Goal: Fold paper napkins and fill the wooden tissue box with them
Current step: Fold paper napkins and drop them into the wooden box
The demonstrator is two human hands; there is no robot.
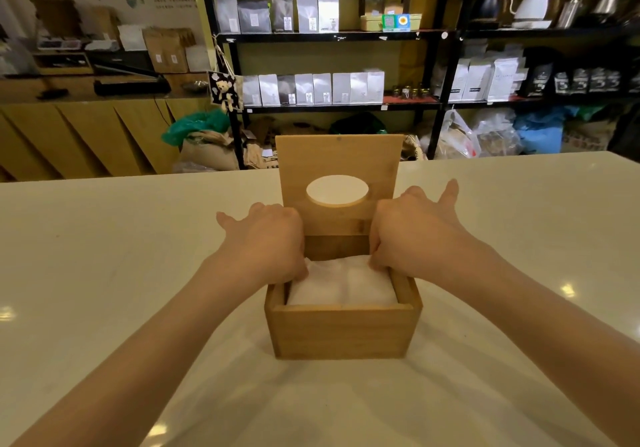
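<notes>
A wooden tissue box (341, 330) stands in the middle of the white table, its hinged lid (337, 159) with an oval hole raised upright at the back. A stack of white folded napkins (343, 285) fills the box almost to the rim. My left hand (268, 242) reaches into the box's left side, fingers curled down against the napkins' left edge, thumb sticking out. My right hand (412, 235) does the same on the right side, fingertips pinching the napkins' far right corner. The fingertips of both hands are partly hidden inside the box.
The white table (104, 273) stretches wide on both sides of the box. Behind it stand black shelves (332, 36) with bags and kettles, sacks on the floor, and a wooden counter (79, 128) at the left.
</notes>
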